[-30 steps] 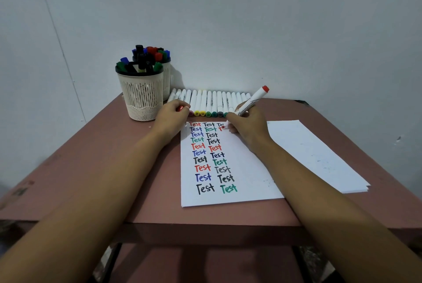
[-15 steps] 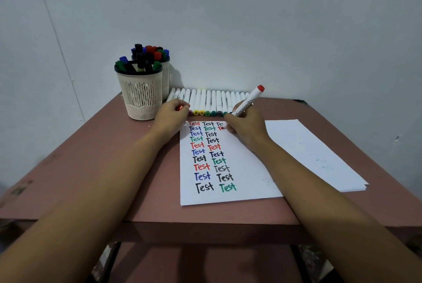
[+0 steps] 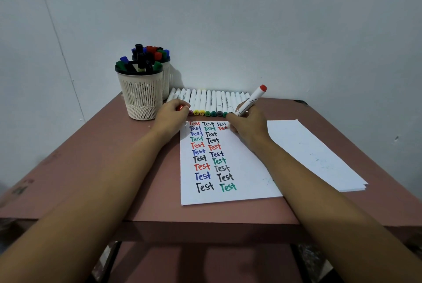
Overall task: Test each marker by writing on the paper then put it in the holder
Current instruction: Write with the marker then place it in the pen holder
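A white sheet of paper (image 3: 239,182) lies on the pinkish table, covered in columns of the word "Test" in several colours. My right hand (image 3: 247,127) grips a white marker with a red end (image 3: 252,100), its tip down on the paper at a half-written red word in the third column. My left hand (image 3: 170,117) rests at the paper's top left corner and holds a small red cap (image 3: 180,107) in its fingers. A cream mesh holder (image 3: 140,94) full of capped markers stands at the back left, a second holder (image 3: 166,77) behind it.
A row of white markers (image 3: 207,103) lies side by side along the wall behind the paper. A stack of blank sheets (image 3: 319,157) sits to the right, under my right forearm. The table (image 3: 102,168) has bare surface on its left. The wall is close behind.
The red word at the top of the third column has grown by a letter or so. Both hands stay where they were, apart from small writing motion of my right hand.
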`<state>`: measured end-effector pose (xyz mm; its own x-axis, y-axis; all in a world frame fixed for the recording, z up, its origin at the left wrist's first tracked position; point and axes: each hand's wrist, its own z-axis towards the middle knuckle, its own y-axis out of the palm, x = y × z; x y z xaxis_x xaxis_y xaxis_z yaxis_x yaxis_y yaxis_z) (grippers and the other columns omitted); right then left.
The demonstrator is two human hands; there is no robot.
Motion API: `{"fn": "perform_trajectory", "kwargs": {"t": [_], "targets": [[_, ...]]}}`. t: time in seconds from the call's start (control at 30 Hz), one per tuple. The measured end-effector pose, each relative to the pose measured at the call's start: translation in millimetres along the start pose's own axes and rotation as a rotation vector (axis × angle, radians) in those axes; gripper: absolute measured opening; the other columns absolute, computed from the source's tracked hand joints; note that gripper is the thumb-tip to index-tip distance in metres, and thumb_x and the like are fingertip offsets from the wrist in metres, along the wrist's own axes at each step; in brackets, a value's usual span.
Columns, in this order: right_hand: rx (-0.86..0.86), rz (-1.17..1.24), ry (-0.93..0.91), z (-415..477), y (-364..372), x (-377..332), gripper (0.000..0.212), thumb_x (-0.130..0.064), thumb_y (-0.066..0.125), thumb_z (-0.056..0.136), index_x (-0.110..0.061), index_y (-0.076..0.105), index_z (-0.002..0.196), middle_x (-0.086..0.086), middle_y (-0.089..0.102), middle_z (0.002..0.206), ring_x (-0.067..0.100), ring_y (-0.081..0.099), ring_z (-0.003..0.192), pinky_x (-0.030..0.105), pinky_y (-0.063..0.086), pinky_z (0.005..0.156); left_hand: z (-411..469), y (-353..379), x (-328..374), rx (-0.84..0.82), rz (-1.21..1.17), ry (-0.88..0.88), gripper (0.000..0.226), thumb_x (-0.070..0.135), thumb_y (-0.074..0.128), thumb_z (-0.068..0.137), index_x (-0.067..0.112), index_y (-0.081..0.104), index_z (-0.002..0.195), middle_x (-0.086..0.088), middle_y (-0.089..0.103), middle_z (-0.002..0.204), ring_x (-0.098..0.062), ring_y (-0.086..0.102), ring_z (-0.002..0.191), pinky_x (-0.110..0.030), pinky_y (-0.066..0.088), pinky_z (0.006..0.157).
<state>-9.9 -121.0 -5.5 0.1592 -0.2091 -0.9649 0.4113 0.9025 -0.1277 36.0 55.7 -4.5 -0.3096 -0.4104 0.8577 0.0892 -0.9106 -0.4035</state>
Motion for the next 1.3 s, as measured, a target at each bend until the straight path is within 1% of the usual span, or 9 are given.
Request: {"fn": "perform_trajectory", "kwargs": {"t": [0.17,0.27,0.4,0.53,0.77,0.87,1.03,1.17,1.3], "targets": [[0.014,-0.006,-0.013,-2.5,-0.8,-3.0,0.025,-0.008,0.069,0.081,-0.016,0.058,0.102,-0.002,0.063,0.087,0.015,0.061,0.081,0.033,0.057,0.076,-0.2,0.9,0.2,0.009,0.006,0.015,0.023,0.012,0.047,0.093,0.007,0.063,0.108,-0.006,0.058,0.097,-0.015,0.053,0.085,-0.029,0.046,0.081],[0.001,-0.009,-0.011,-1.9,-2.0,-1.8,0.017,-0.007,0.068,0.079,-0.016,0.058,0.090,-0.001,0.062,0.079,0.016,0.059,0.074,0.032,0.054,0.069,0.6,0.5,-0.7,0.006,0.015,0.017,0.023,0.013,0.047,0.093,0.007,0.063,0.108,-0.006,0.058,0.098,-0.016,0.054,0.088,-0.033,0.046,0.087],[0.072,0.032,0.006,0.2,-1.9,0.8,0.017,-0.008,0.067,0.079,-0.020,0.058,0.087,-0.003,0.062,0.079,0.018,0.062,0.080,0.041,0.058,0.081,0.6,0.4,-0.7,0.002,0.014,0.021,0.023,0.013,0.047,0.093,0.008,0.063,0.109,-0.007,0.059,0.100,-0.016,0.054,0.086,-0.028,0.045,0.080],[0.060,-0.009,-0.030,-0.6,-0.7,0.2,0.024,-0.006,0.066,0.080,-0.027,0.053,0.079,-0.006,0.060,0.077,0.020,0.063,0.083,0.044,0.057,0.084,0.1,0.8,0.0,0.005,0.014,0.017,0.024,0.013,0.047,0.093,0.007,0.063,0.110,-0.004,0.058,0.093,-0.015,0.052,0.086,-0.031,0.045,0.085],[0.040,-0.050,-0.087,-4.3,-2.7,-3.5,0.021,-0.010,0.063,0.084,-0.022,0.053,0.098,-0.016,0.058,0.081,0.003,0.057,0.074,0.018,0.050,0.068,-0.4,0.6,0.3,0.007,0.005,0.017,0.023,0.013,0.046,0.094,0.007,0.063,0.109,-0.004,0.057,0.093,-0.015,0.052,0.086,-0.032,0.045,0.085],[0.061,-0.020,-0.052,-4.0,-2.7,-3.1,0.019,-0.011,0.063,0.083,-0.020,0.055,0.099,-0.010,0.060,0.081,0.008,0.060,0.076,0.024,0.053,0.070,-0.6,0.7,1.0,0.008,-0.002,0.012,0.023,0.013,0.046,0.094,0.007,0.063,0.109,-0.005,0.058,0.094,-0.015,0.052,0.085,-0.031,0.045,0.084],[0.038,-0.038,-0.036,-2.9,-2.1,-1.5,0.020,-0.009,0.064,0.081,-0.025,0.053,0.079,-0.005,0.059,0.074,0.017,0.058,0.073,0.030,0.050,0.066,0.4,0.4,-0.2,0.019,-0.034,0.000,0.024,0.014,0.046,0.095,0.005,0.063,0.109,-0.014,0.063,0.106,-0.023,0.057,0.092,-0.038,0.048,0.090],[0.054,-0.034,-0.044,-5.3,-1.7,-3.8,0.019,-0.008,0.064,0.083,-0.021,0.054,0.093,-0.009,0.060,0.080,0.007,0.059,0.075,0.028,0.054,0.073,0.6,0.4,-1.4,0.014,-0.050,0.011,0.022,0.012,0.046,0.094,0.006,0.063,0.106,-0.014,0.063,0.102,-0.018,0.053,0.085,-0.041,0.049,0.091],[0.088,0.127,0.043,-3.7,-5.8,-7.9,0.018,-0.006,0.060,0.083,-0.020,0.049,0.082,0.002,0.059,0.072,0.015,0.054,0.061,0.028,0.047,0.058,1.8,0.1,0.0,0.043,-0.059,0.028,0.025,0.013,0.045,0.095,0.005,0.062,0.113,-0.014,0.062,0.099,-0.017,0.054,0.080,-0.032,0.048,0.079]]}}
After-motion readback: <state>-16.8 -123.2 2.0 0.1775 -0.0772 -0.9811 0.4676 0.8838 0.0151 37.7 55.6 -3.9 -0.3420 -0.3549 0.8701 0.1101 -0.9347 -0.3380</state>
